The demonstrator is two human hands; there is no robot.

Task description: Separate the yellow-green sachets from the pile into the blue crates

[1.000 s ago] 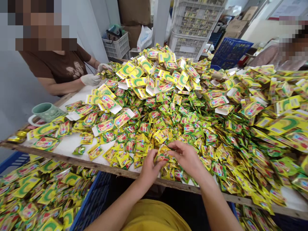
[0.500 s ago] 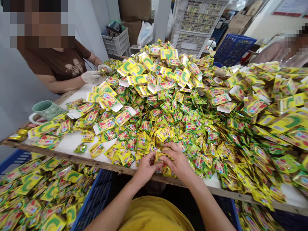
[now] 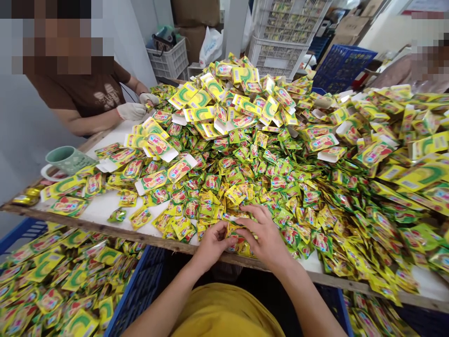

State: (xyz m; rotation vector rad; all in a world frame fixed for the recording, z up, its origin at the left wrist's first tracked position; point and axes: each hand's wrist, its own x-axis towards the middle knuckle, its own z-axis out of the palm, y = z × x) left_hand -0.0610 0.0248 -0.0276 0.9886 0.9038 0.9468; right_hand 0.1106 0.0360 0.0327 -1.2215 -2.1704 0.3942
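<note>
A big heap of small yellow-green sachets covers the white table, with flat yellow cartons piled at the back. My left hand and my right hand meet at the table's near edge. Both are closed on a small stack of sachets held between them. My right fingers lie over the top of the stack.
A person in a brown shirt with white gloves works at the far left. A green mug stands at the left edge. A blue crate of cartons sits below left. White crates stand behind. Another person sits at the far right.
My hands drew closer to me and closed tighter around the stack of sachets; the right fingers now press over its top.
</note>
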